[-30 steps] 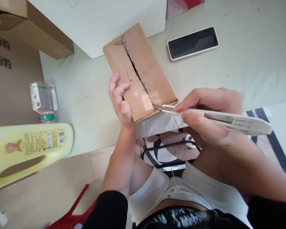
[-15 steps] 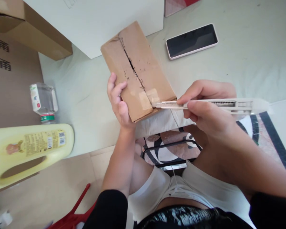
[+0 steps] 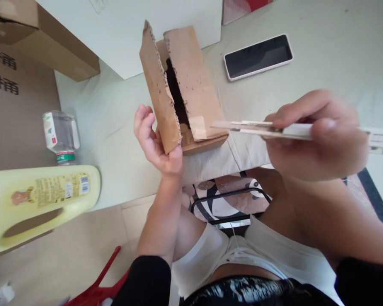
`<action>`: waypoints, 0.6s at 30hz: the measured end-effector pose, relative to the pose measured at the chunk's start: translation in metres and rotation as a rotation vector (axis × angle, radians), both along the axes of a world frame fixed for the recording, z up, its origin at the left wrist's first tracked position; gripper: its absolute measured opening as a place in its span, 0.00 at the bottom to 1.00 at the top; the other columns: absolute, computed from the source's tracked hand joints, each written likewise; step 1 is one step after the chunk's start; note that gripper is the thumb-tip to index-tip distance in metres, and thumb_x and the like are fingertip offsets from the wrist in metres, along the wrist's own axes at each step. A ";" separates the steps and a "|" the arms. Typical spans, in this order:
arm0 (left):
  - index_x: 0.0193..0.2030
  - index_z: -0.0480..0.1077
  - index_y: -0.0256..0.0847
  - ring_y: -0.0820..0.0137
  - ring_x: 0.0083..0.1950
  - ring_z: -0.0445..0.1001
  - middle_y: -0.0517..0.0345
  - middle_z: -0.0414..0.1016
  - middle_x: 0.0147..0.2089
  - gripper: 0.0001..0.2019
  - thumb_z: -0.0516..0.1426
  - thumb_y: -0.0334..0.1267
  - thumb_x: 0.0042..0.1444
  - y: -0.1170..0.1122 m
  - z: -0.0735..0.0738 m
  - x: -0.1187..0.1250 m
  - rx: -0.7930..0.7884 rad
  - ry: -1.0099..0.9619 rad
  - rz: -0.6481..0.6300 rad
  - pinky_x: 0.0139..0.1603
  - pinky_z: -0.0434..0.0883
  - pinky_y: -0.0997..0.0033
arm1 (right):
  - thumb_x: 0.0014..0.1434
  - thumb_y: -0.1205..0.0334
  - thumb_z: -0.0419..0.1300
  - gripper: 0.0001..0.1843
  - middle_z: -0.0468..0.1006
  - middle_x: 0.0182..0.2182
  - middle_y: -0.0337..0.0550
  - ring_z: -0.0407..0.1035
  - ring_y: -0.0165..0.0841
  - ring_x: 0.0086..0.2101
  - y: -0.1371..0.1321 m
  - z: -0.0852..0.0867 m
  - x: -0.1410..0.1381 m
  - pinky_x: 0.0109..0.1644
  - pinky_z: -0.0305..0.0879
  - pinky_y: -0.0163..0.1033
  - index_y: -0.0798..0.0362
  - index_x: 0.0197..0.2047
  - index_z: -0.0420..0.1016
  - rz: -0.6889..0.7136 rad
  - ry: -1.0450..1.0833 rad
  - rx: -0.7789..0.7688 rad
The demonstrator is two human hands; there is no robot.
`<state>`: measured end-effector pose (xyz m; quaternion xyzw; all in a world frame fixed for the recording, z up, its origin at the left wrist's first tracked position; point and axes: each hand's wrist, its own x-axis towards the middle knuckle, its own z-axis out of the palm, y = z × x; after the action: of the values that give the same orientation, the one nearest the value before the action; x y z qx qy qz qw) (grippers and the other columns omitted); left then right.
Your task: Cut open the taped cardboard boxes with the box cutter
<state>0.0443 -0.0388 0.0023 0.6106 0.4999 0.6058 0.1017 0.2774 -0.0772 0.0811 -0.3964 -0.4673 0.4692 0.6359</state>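
A small brown cardboard box (image 3: 196,85) rests on the pale cloth-covered surface (image 3: 322,72) in front of me. Its left top flap (image 3: 158,91) stands lifted, showing a dark gap inside. My left hand (image 3: 155,142) is under that flap's near edge, thumb pressed on it and fingers curled beside it. My right hand (image 3: 319,136) is closed round a white utility knife (image 3: 274,128). The knife's blade tip points left, just right of the box's near corner and slightly above it.
A phone (image 3: 258,56) lies screen-up behind the box. A white panel (image 3: 130,29) stands at the back. At left are large cardboard boxes (image 3: 25,46), a clear plastic bottle (image 3: 60,136) and a yellow jug (image 3: 41,199). A red stool (image 3: 95,284) shows below.
The knife has left the box's seam and drawn back to the right and up. My left hand has raised the left flap, which lay flat before.
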 end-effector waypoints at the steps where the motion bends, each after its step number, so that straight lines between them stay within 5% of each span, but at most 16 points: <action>1: 0.59 0.63 0.47 0.52 0.76 0.60 0.48 0.61 0.70 0.37 0.52 0.73 0.53 0.001 0.002 -0.001 0.008 -0.019 0.014 0.77 0.59 0.50 | 0.56 0.54 0.61 0.09 0.61 0.17 0.36 0.54 0.31 0.19 0.004 -0.004 0.001 0.24 0.50 0.41 0.45 0.30 0.79 -0.074 -0.016 0.039; 3: 0.57 0.64 0.46 0.55 0.73 0.65 0.49 0.64 0.67 0.31 0.54 0.67 0.55 0.004 0.004 -0.004 0.035 -0.073 0.030 0.75 0.62 0.53 | 0.53 0.61 0.57 0.08 0.59 0.20 0.37 0.57 0.33 0.23 0.012 -0.012 0.004 0.30 0.56 0.43 0.45 0.33 0.79 -0.224 -0.120 0.085; 6: 0.54 0.64 0.42 0.58 0.67 0.71 0.47 0.70 0.59 0.24 0.53 0.57 0.60 0.008 0.007 -0.008 0.076 -0.198 0.075 0.71 0.67 0.54 | 0.52 0.66 0.56 0.10 0.69 0.31 0.39 0.67 0.35 0.31 0.022 -0.019 0.010 0.39 0.65 0.44 0.45 0.36 0.74 -0.390 -0.441 0.117; 9: 0.55 0.61 0.41 0.61 0.63 0.73 0.47 0.71 0.57 0.20 0.48 0.52 0.63 0.009 0.011 -0.012 0.058 -0.340 0.147 0.69 0.69 0.56 | 0.55 0.64 0.56 0.12 0.77 0.36 0.42 0.70 0.36 0.32 0.028 -0.022 0.015 0.41 0.70 0.46 0.47 0.43 0.75 -0.201 -0.876 -0.068; 13: 0.53 0.60 0.44 0.63 0.69 0.68 0.51 0.72 0.56 0.18 0.51 0.52 0.63 0.010 0.020 -0.023 -0.029 -0.490 0.256 0.74 0.63 0.61 | 0.56 0.62 0.58 0.29 0.78 0.47 0.54 0.73 0.46 0.39 0.035 -0.038 0.019 0.43 0.72 0.54 0.52 0.62 0.72 0.054 -1.305 -0.368; 15: 0.49 0.61 0.42 0.65 0.64 0.72 0.53 0.72 0.51 0.16 0.54 0.51 0.63 0.012 0.024 -0.031 -0.003 -0.547 0.289 0.72 0.64 0.62 | 0.58 0.65 0.55 0.33 0.73 0.55 0.59 0.73 0.50 0.43 0.040 -0.050 0.019 0.46 0.72 0.57 0.52 0.68 0.68 0.076 -1.417 -0.417; 18: 0.46 0.62 0.40 0.70 0.57 0.74 0.58 0.72 0.47 0.15 0.52 0.50 0.63 0.014 0.029 -0.045 -0.086 -0.589 0.296 0.67 0.69 0.65 | 0.56 0.70 0.53 0.35 0.72 0.55 0.59 0.73 0.50 0.47 0.045 -0.065 0.020 0.48 0.72 0.57 0.51 0.68 0.69 0.008 -1.447 -0.347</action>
<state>-0.0006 -0.0251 0.0316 0.3250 0.5575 0.7428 0.1783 0.2978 -0.0326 0.0165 -0.6994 -0.6899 0.1601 0.0959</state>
